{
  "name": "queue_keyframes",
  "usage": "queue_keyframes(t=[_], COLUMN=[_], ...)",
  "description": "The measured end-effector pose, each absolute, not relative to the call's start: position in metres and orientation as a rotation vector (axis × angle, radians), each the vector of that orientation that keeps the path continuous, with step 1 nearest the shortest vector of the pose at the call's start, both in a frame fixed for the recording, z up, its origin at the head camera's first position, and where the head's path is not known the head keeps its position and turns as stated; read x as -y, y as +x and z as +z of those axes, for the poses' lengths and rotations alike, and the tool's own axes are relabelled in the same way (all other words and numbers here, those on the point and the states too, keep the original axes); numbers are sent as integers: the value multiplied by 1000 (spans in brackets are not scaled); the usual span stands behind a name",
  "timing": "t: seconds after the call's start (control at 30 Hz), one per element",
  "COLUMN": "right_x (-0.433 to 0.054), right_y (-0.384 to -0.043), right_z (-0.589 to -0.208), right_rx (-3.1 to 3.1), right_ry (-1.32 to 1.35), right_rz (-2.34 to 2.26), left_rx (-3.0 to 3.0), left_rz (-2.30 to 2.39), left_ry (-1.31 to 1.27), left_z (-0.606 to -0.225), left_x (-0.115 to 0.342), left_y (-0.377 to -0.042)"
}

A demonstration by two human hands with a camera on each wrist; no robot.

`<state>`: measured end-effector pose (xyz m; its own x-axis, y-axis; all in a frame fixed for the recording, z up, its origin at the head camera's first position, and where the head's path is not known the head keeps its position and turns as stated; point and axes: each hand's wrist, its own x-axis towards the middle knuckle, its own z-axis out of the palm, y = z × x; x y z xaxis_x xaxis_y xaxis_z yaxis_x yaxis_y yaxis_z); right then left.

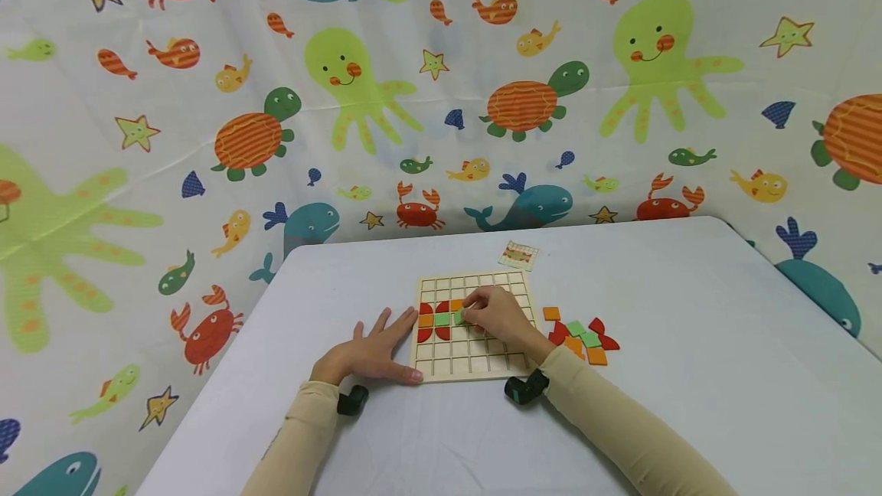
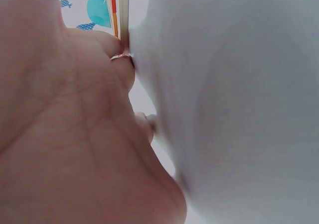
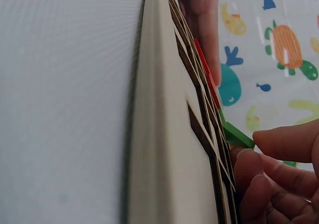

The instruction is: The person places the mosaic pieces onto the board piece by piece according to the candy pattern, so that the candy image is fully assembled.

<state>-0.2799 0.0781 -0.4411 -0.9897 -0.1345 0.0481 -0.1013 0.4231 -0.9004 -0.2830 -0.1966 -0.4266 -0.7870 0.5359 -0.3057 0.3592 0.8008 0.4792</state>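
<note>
Far left: patterned cloth with sea animals, running across behind a white surface. Next, beige left sleeve, dark wrist device just beside the cuff. Left hand palm down, fingers spread, gripping nothing; index fingertip and thumb tip at the near-left side of the gridded board.

On the board's left columns: four red pieces with curved edges, in two rows; between the rows, an orange square, then a green square. Farther right, a second orange square just short of the fingers. Nearer than that, a green tile over the grid, tilted in the right wrist view, pinched between thumb and finger of the right hand. Cannot tell if it is seated.

Beyond the board's far right corner, a small pattern card. Right of the board, loose pieces in red, green and orange, near the right sleeve.
</note>
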Motion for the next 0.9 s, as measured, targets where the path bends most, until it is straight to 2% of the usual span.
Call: queue_keyframes(t=[0.7, 0.9], right_x=[-81, -78], right_y=[-279, -278], right_z=[-440, -442], right_rx=[-2630, -2662], right_ry=[-306, -319], right_rz=[-1566, -1543], left_rx=[-2571, -2571], left_rz=[521, 543], left_ry=[643, 655], left_z=[-427, -440], left_x=[194, 199], left_y=[-285, -290])
